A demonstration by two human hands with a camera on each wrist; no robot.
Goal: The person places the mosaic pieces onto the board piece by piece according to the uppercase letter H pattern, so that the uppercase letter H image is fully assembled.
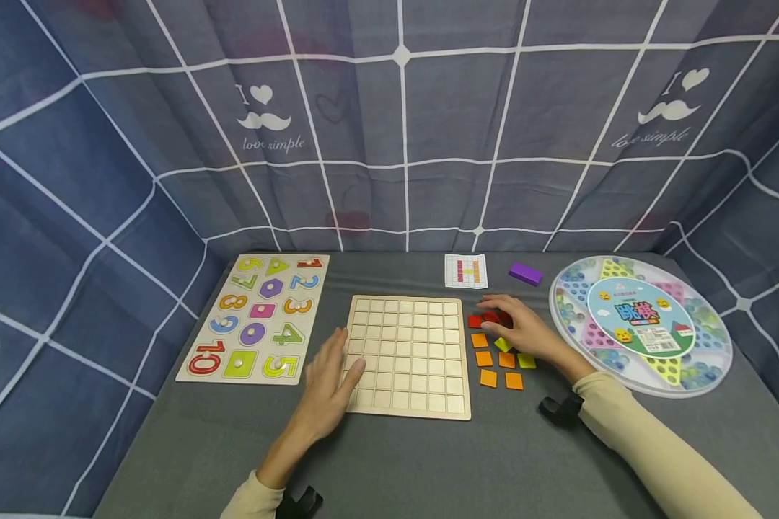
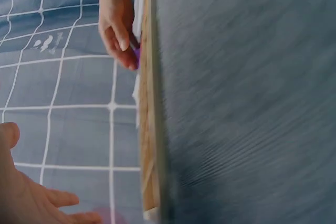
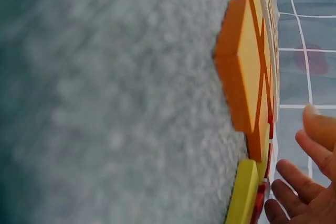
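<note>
A wooden grid board (image 1: 407, 346) lies in the middle of the table. My left hand (image 1: 324, 386) rests along its left edge, fingers straight and thumb spread over the near corner area; in the left wrist view its fingers (image 2: 63, 199) are extended beside the board. To the right of the board are red tiles (image 1: 474, 321), orange tiles (image 1: 514, 380) and yellow-green tiles (image 1: 526, 361). My right hand (image 1: 522, 331) reaches over the red ones, fingertips right at them and partly covering them. From the right wrist, the fingers (image 3: 296, 182) look loosely spread, with nothing between them.
A small pattern card (image 1: 465, 272) and a purple block (image 1: 525, 273) lie behind the tiles. At left is a number-and-shape puzzle board (image 1: 253, 317); at right, a round printed game box (image 1: 707, 346). A grid-patterned cloth (image 1: 448, 130) hangs behind the table.
</note>
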